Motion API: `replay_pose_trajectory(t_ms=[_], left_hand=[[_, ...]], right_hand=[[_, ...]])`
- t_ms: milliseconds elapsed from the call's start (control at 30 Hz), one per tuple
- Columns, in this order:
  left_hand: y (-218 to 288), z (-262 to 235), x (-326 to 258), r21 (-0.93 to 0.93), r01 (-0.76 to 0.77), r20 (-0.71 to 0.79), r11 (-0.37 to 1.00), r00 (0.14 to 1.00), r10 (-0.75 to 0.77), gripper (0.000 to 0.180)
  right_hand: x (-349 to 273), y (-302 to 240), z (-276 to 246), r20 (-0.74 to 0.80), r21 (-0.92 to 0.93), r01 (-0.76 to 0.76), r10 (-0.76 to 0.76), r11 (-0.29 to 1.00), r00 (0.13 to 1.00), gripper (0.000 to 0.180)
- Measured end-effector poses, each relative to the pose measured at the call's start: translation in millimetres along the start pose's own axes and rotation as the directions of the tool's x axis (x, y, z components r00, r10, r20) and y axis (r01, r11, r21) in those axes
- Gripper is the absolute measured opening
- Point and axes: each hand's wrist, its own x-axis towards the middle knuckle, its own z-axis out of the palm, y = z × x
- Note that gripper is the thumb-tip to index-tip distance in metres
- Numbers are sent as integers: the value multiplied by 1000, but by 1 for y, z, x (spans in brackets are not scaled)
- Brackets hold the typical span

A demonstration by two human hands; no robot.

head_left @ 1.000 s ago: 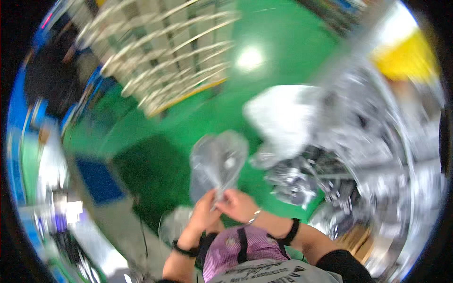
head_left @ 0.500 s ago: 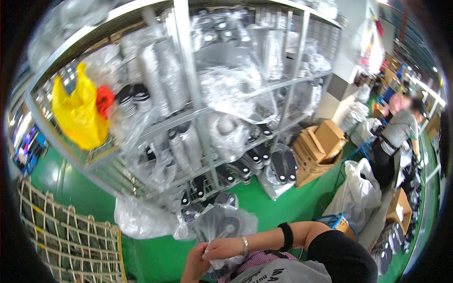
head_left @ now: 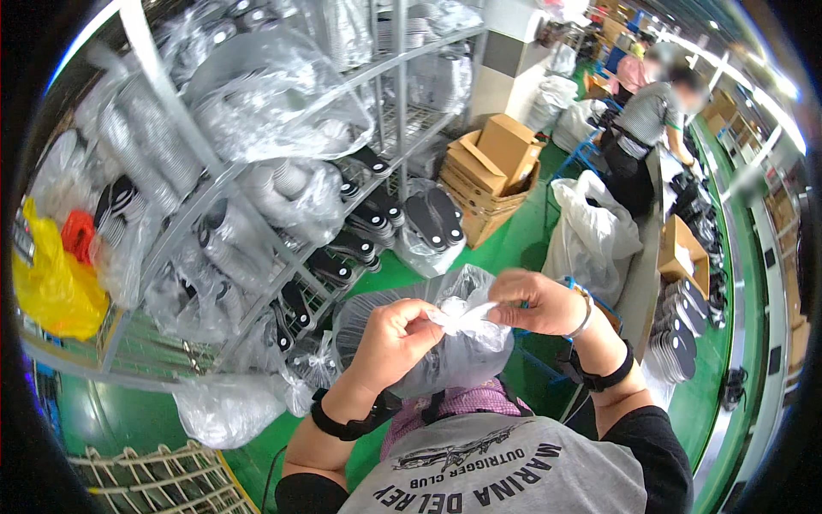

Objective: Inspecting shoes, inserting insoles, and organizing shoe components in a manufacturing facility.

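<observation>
Left hand [head_left: 390, 343] and right hand [head_left: 544, 304], set close together half a second ago, now stand on opposite sides of the gathered neck [head_left: 462, 319] of a clear plastic bag [head_left: 454, 370]; the wearer's view also swings rightward, placing the metal rack [head_left: 167, 90] farther to the left. With this parting, the neck lies spread between two separate pinches rather than bunched in one shared hold. Left thumb and forefinger are closed on the whitish, crumpled film; the right fingertips, slightly blurred, are clamped on its other side. Bag position: in front of the grey shirt [head_left: 531, 480], just beyond the purple checked cloth [head_left: 462, 399], between the rack and a white sack [head_left: 591, 227]. Bag form: broad, rounded and full-looking, its film wrinkled and glossy, with grey showing through. Its contents cannot be made out, nor whether the neck is knotted.
</observation>
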Motion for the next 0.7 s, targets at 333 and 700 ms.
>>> replay_pose_trajectory(t_ms=[333,700], left_hand=[[-7,60,63,279,-1,148,960,988,-42,10],[-19,129,197,172,105,90,980,988,-122,7]], right_hand=[[7,47,-48,-31,43,303,-301,952,953,25],[32,99,-196,-260,-34,440,-433,897,863,11]])
